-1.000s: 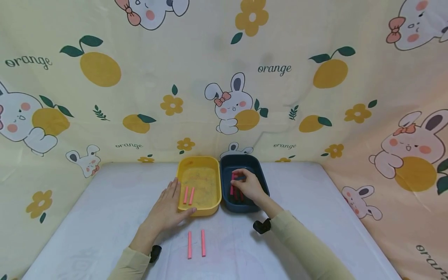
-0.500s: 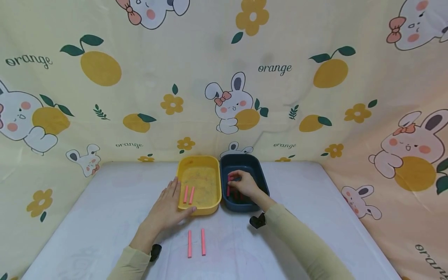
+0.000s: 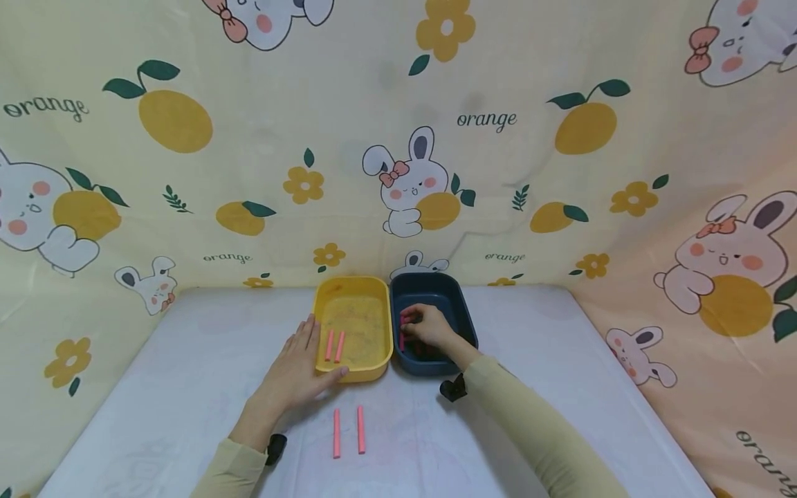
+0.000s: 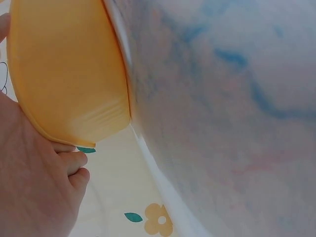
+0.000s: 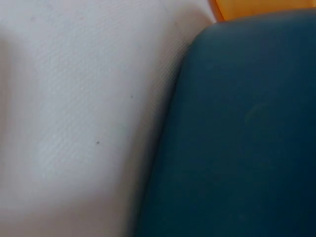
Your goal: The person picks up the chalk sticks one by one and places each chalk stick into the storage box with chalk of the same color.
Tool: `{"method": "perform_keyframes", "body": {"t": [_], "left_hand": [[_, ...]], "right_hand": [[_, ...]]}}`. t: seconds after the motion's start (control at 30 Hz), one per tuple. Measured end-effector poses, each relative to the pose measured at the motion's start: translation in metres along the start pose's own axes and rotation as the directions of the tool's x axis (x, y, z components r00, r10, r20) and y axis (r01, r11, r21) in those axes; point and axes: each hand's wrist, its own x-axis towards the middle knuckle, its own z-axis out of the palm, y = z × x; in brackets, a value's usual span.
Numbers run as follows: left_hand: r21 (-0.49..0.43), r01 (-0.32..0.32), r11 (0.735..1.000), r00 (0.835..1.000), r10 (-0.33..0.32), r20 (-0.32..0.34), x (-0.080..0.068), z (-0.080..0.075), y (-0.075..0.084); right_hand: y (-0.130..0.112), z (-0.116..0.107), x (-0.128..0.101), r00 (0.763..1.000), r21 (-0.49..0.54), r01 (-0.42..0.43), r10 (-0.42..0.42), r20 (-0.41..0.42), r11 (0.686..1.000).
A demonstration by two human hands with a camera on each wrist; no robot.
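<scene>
My left hand (image 3: 295, 363) lies along the left wall of a yellow box (image 3: 364, 376), fingers straight and thumb at its near rim. In the left wrist view, fingertips show beside the box's outer wall (image 4: 69, 74). Inside that box, two pink chalk sticks (image 3: 334, 346) lie side by side. My right hand (image 3: 432, 328) reaches into the dark blue box (image 3: 462, 304) and pinches a pink chalk stick (image 3: 402, 339) near its left wall. The hand covers part of the box floor. Only the blue box's outer wall (image 5: 247, 123) fills the right wrist view.
Two more pink sticks (image 3: 361, 430) lie apart on the white-covered table (image 3: 529, 332), in front of the yellow box. Both boxes stand side by side near the back edge. A patterned cloth (image 3: 336, 104) hangs behind them.
My right hand has moved left inside the blue box, carrying the chalk stick toward its left wall. My left hand has stayed at the yellow box.
</scene>
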Motion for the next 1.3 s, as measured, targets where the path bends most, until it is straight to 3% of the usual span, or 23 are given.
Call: {"method": "perform_keyframes", "body": {"t": [0.53,1.3], "left_hand": [[-0.008,0.002,1.000,1.000,-0.002,0.001,-0.002,-0.002,0.002],[-0.007,0.013,1.000,1.000,-0.013,0.008,-0.001,-0.003,0.004]], "right_hand": [[0.004,0.003,0.002,1.000,-0.166,0.025,-0.021,0.023,0.986],[-0.002,-0.003,-0.009,0.999,-0.137,0.049,-0.052,-0.017,0.989]]}}
